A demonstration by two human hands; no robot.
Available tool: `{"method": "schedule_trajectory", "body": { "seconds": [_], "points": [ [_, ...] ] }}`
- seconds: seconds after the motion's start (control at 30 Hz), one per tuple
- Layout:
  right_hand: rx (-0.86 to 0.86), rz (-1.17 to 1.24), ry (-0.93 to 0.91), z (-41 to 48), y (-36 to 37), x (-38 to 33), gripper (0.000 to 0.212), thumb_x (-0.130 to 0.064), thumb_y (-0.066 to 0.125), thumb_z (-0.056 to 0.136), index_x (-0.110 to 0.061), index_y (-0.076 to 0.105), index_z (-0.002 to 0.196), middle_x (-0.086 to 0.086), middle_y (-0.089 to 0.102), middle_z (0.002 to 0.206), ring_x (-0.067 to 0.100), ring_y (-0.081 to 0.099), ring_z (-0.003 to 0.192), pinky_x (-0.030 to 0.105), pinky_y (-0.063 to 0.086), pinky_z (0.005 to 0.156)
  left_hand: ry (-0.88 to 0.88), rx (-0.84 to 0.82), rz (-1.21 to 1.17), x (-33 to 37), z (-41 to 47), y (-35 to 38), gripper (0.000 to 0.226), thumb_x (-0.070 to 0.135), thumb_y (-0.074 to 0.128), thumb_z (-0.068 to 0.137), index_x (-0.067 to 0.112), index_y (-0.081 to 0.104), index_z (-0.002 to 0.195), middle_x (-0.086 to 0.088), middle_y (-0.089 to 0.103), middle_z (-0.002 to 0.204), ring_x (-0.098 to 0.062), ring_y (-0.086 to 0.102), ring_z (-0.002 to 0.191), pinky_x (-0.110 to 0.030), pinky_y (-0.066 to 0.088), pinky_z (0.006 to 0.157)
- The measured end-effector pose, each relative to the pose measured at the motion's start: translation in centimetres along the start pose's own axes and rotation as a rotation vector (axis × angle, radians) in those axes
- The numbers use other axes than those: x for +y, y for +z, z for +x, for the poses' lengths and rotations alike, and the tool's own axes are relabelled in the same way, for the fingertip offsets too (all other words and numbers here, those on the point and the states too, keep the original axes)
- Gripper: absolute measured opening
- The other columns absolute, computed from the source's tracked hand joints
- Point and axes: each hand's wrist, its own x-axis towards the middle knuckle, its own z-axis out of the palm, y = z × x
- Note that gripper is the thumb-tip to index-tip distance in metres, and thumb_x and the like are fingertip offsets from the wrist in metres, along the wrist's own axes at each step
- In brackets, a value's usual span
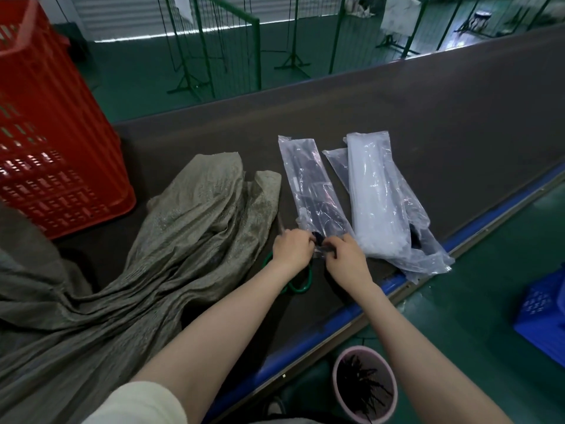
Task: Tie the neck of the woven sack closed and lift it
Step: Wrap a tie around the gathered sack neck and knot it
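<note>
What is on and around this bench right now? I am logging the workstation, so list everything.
woven sack: one, grey-green, lying crumpled on the table's left, neck untied
table: one, dark top, blue edge
clear bag of black ties: one, centre
clear bag of white ties: one, right of it
scissors: one, green handles, under the left wrist
crate: one, red, far left
bucket: one, pink, on the floor
blue crate: one, right edge
left hand, right hand: both at the black-tie bag's open end
</note>
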Motion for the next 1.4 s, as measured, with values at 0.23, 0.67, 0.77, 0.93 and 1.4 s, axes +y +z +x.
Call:
{"method": "schedule_trajectory", "body": {
  "seconds": [0.23, 0.67, 0.77, 0.93, 1.4],
  "points": [
    [-0.041, 0.071, -0.013, -0.6, -0.6, 0.2, 0.049, 0.005, 0.043, 0.08, -0.01, 0.055, 0.126, 0.017, 0.055, 0.118, 0.029, 0.05, 0.112, 0.027, 0.037, 0.091, -0.299, -0.024, -0.085, 1.4, 1.9, 0.1, 0.033, 0.037, 0.068, 0.079, 0.016, 0.068, 0.104, -0.008, 0.068, 0.114, -0.028, 0.061, 0.11, -0.036, 0.044, 0.092],
    [-0.052, 0.05, 0.015, -0.4, -0.8, -0.4, 0.039, -0.003, 0.045, 0.086, -0.007, 0.058, 0.123, 0.02, 0.055, 0.116, 0.033, 0.05, 0.109, 0.028, 0.039, 0.086, -0.451, -0.196, -0.055, 2.5, 2.1, -1.1, 0.069, 0.039, 0.076, 0.068, 0.014, 0.05, 0.126, -0.005, 0.057, 0.13, -0.024, 0.051, 0.124, -0.036, 0.035, 0.104],
    [-0.064, 0.042, -0.001, -0.8, -0.6, -0.6, 0.036, -0.006, 0.043, 0.089, -0.006, 0.059, 0.121, 0.019, 0.053, 0.115, 0.033, 0.051, 0.106, 0.03, 0.039, 0.086, -0.446, -0.221, -0.053, 2.7, 1.9, -1.1, 0.066, 0.04, 0.073, 0.07, 0.014, 0.05, 0.127, -0.005, 0.055, 0.132, -0.025, 0.051, 0.124, -0.035, 0.037, 0.101],
    [-0.085, 0.026, 0.014, -0.9, -0.7, -0.7, 0.038, -0.006, 0.043, 0.089, -0.003, 0.054, 0.126, 0.019, 0.05, 0.121, 0.033, 0.049, 0.11, 0.031, 0.038, 0.091, -0.418, -0.4, -0.066, 1.5, 2.4, -1.8, 0.057, 0.04, 0.067, 0.076, 0.009, 0.056, 0.121, -0.009, 0.061, 0.124, -0.024, 0.059, 0.114, -0.03, 0.048, 0.09],
    [0.021, 0.424, 0.41, 0.4, 0.1, -3.1, 0.039, -0.035, 0.048, 0.089, -0.009, 0.054, 0.06, 0.022, 0.062, 0.087, 0.033, 0.057, 0.09, 0.034, 0.039, 0.074, -0.29, -0.783, -0.294, -2.4, -3.6, -5.3, 0.024, 0.018, 0.051, 0.091, 0.021, 0.05, 0.067, 0.004, 0.037, 0.064, -0.006, 0.027, 0.053, -0.018, 0.015, 0.046]
  ]
}}
